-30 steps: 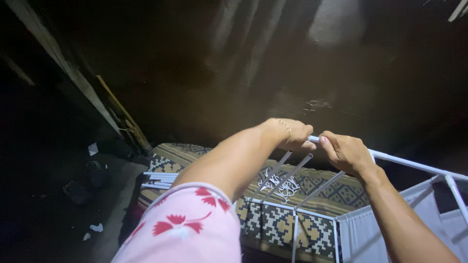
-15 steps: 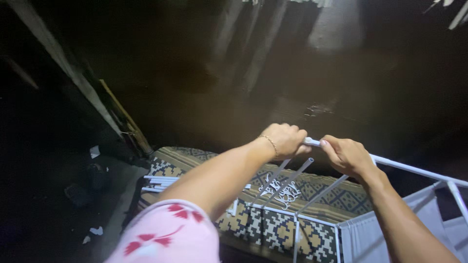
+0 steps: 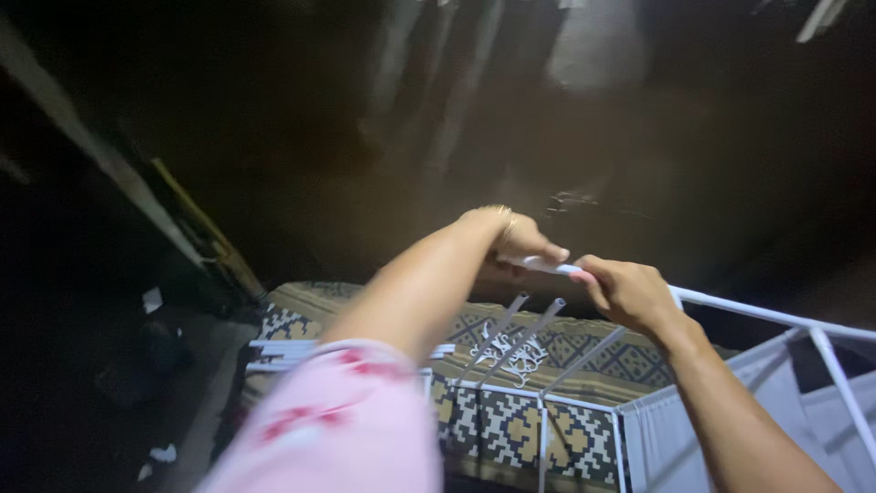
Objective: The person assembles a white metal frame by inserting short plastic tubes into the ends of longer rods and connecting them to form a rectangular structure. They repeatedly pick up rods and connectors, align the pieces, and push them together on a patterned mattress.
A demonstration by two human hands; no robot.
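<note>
Both my hands grip the top rail of a white metal drying rack [image 3: 776, 315]. My left hand [image 3: 520, 239], on an arm in a pink flowered sleeve, is closed on the far end of the rail. My right hand [image 3: 625, 292] is closed on the same rail just to the right of it. A patterned brown, black and white cloth [image 3: 511, 411] hangs over the rack's lower bars beneath my hands. A pale grey cloth [image 3: 693, 438] hangs on the rack at the right.
The place is dark, with a dim floor [image 3: 383, 183] beyond the rack. A slanted pale beam [image 3: 100, 155] and a yellowish plank [image 3: 201, 224] lean at the left. Small white scraps [image 3: 153, 298] lie on the dark ground at lower left.
My left hand has lifted slightly and shifted along the rail end, and the view has moved a little. My right hand keeps its grip on the rail.
</note>
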